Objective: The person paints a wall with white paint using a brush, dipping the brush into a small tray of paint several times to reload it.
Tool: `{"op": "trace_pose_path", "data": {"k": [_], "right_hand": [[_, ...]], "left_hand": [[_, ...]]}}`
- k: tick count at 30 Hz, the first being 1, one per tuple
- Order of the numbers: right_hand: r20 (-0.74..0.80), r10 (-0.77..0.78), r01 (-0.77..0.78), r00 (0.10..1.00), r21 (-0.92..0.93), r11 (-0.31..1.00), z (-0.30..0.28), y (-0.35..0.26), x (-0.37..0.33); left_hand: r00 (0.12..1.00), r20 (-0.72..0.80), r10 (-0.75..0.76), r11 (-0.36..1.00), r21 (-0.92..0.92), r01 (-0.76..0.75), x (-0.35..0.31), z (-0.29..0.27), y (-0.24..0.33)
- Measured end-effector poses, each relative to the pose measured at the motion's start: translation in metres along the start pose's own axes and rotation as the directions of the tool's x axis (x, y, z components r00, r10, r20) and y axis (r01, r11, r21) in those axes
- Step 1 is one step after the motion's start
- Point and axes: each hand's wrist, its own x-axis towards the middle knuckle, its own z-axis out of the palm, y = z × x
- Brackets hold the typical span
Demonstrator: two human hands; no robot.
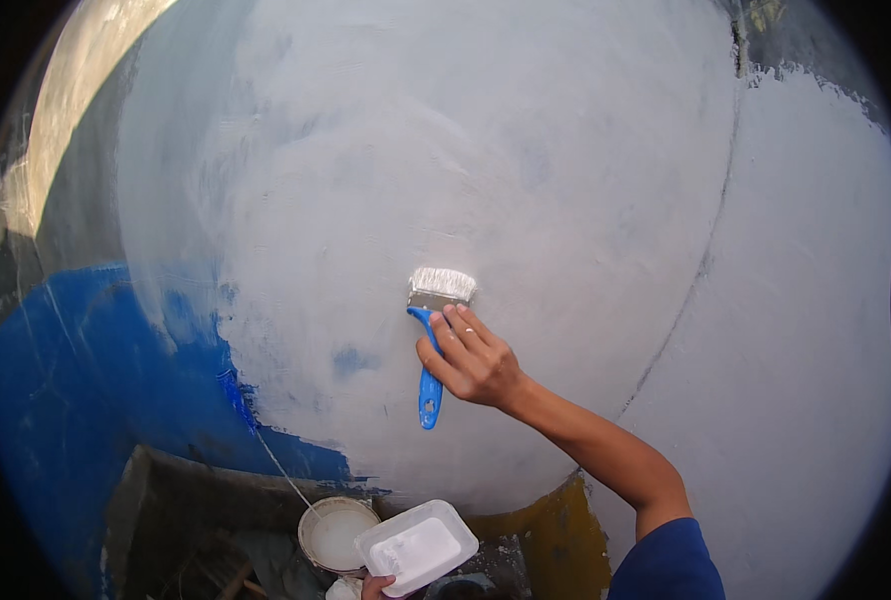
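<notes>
My right hand grips a flat paintbrush with a blue handle, a metal band and white-coated bristles. Its bristles point up and lie at the wall, which is largely covered in white paint. Low in the view, my left hand holds the edge of a white plastic tray containing white paint; only some fingers show. Beside the tray, on its left, stands a round bucket of whitish liquid.
Blue paint covers the wall's lower left. A blue-bristled brush with a thin pale handle leans from the bucket against it. A concrete ledge edges the dark lower-left corner. A dark seam runs down the wall at right, above a yellow-brown patch.
</notes>
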Motion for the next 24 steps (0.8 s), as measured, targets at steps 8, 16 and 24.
{"op": "trace_pose_path", "data": {"k": [8, 16, 24], "right_hand": [[0.309, 0.235, -0.371, 0.921, 0.517, 0.772, -0.01, -0.064, -0.058], [-0.248, 0.3, -0.306, 0.921, 0.014, 0.952, -0.02, 0.022, 0.039], [0.533, 0.496, -0.728, 0.685, 0.509, 0.458, 0.001, -0.155, -0.076]], "left_hand": [[0.999, 0.039, -0.038, 0.999, 0.019, 0.037, -0.001, -0.037, -0.006], [1.0, 0.001, -0.029, 1.0, 0.004, 0.029, -0.005, -0.027, 0.001], [1.0, 0.002, 0.009, 0.993, 0.115, -0.009, -0.004, -0.037, 0.01]]}}
